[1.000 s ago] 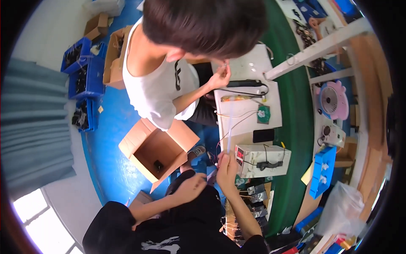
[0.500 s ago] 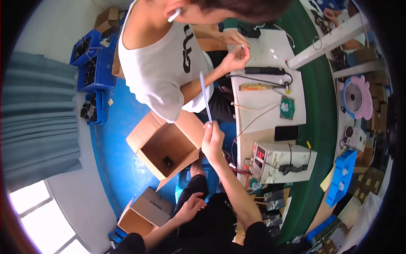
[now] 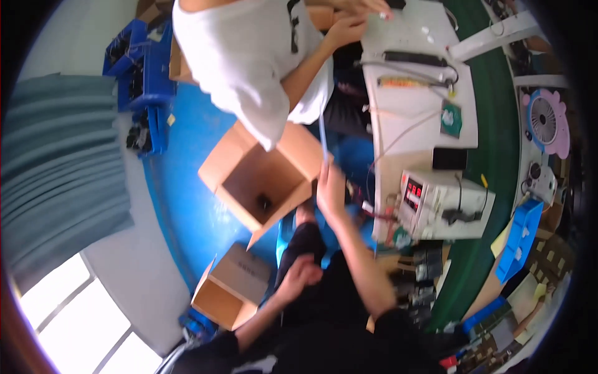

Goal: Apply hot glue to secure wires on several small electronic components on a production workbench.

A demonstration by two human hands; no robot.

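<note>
My right hand [image 3: 331, 187] is closed round the lower end of a thin, pale, translucent stick or tube [image 3: 323, 138]. It points away from me, its far end against the white shirt of a co-worker [image 3: 249, 68]. Over my dark-clothed leg rests my left hand [image 3: 301, 275], fingers loosely apart and somewhat blurred, nothing seen in them. Left of my right hand stands an open cardboard box [image 3: 233, 202] with a small black object [image 3: 265, 201] inside. The co-worker's hands [image 3: 352, 25] hold something small and white over the bench.
On the white bench [image 3: 405, 128] to the right lie a black-handled tool [image 3: 414, 59], a green circuit board [image 3: 451, 118] and a black phone [image 3: 450, 158]. Nearer is a power supply [image 3: 445, 206]. A second carton [image 3: 240, 274] and blue bins [image 3: 149, 81] are at left.
The view has shifted, so the scene sits higher and further right. My right hand has drawn the stick back toward me, away from the co-worker's forearm. My left hand stays at my leg.
</note>
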